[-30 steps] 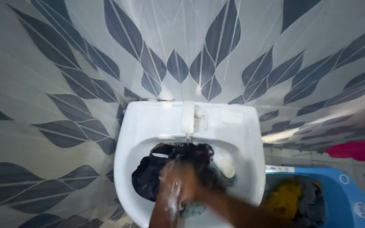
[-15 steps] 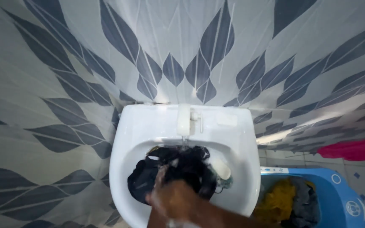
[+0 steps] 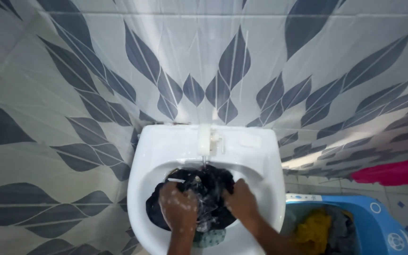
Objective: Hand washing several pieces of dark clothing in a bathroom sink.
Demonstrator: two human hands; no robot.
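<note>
Here both soapy hands, left hand [image 3: 179,206] and right hand [image 3: 241,200], grip dark cloth [image 3: 208,184] in the basin [image 3: 166,151].

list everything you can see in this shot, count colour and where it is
wash basin: one, white, against the wall at centre
tap: one, white, on the basin's back edge
dark garment: one, black, wet, inside the basin
teal cloth: one, at the basin's near side, below the garment
tub: one, blue, lower right beside the basin
laundry in the tub: a heap, yellow and grey pieces, count unclear
pink cloth: one, at the right edge
wall tiles: pale with grey leaf pattern, behind the basin
left hand: soapy, on the garment
right hand: on the garment
</note>
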